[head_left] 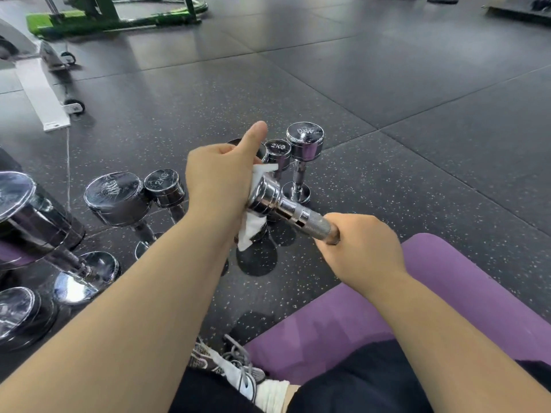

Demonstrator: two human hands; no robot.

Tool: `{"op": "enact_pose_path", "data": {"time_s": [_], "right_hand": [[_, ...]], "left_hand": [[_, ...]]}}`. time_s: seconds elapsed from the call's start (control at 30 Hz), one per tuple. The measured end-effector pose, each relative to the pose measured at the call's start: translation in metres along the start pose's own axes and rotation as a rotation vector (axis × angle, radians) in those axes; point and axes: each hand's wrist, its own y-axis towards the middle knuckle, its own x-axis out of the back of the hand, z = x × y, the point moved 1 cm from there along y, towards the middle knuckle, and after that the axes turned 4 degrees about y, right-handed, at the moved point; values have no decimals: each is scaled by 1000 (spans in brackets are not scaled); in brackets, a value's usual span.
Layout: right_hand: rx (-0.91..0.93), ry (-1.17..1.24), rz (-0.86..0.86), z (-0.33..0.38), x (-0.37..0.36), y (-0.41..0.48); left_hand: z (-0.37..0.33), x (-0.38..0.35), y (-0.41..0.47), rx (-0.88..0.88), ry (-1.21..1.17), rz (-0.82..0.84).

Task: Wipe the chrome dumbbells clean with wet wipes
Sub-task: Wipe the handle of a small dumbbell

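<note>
**Floor** [417,84]: dark speckled rubber tiles. It carries all the loose stock, so nothing can drop far.

**Purple mat** [447,293]: lower right, under the seated person. Judged to serve as a seat beside the work.

**Green frame** [113,16]: gym apparatus at far upper left, well apart from the work.

**Left dumbbell group** [114,198]: chrome, several sizes, stood on end close together at the person's left. Two caps read 4KG and 2KG. Standing upright stops them rolling and keeps them within reach.

**Rear dumbbell pair** [304,141]: one 4KG and one 2KG, upright, just beyond the hands. Whether they are wiped or waiting cannot be told.

**Held dumbbell** [286,205]: the piece in hand, raised off the floor between both hands. It lies slantwise, with the far head up-left and the knurled handle running down-right.

**Right hand** [362,248]: fingers wrapped tight round the handle's near end, which they hide. It anchors the bar so the head can be rubbed.

**Left hand** [217,180]: cupped over the far head, trapping the wipe against the chrome. The fingers curl out of sight behind it and the thumb is raised clear.

**Wet wipe** [253,229]: white and crumpled, its edges showing above and below the left hand. Judged step: cleaning the head's end face.

**Shoe** [235,368]: grey, laced, at the bottom edge.
</note>
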Motion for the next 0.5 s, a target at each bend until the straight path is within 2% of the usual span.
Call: {"op": "enact_pose_path", "data": {"time_s": [0.1, 0.2, 0.27, 0.37, 0.4, 0.43, 0.5], "right_hand": [[-14, -34, 47, 2, -6, -3], [-24, -56, 41, 3, -6, -2], [1, -97, 15, 3, 1, -1], [80, -98, -22, 3, 9, -2], [95, -72, 1, 5, 9, -3], [95, -15, 43, 7, 7, -3], [7, 218, 186, 11, 3, -4]], "left_hand": [[0, -6, -15, 134, -57, 145], [-1, -8, -28, -28, 173, 240], [-3, -4, -23, -21, 239, 345], [-5, 6, -19, 279, -38, 711], [-6, 7, -21, 306, -166, 791], [-6, 4, -23, 290, -319, 789], [-9, -4, -27, 200, -619, 621]]}}
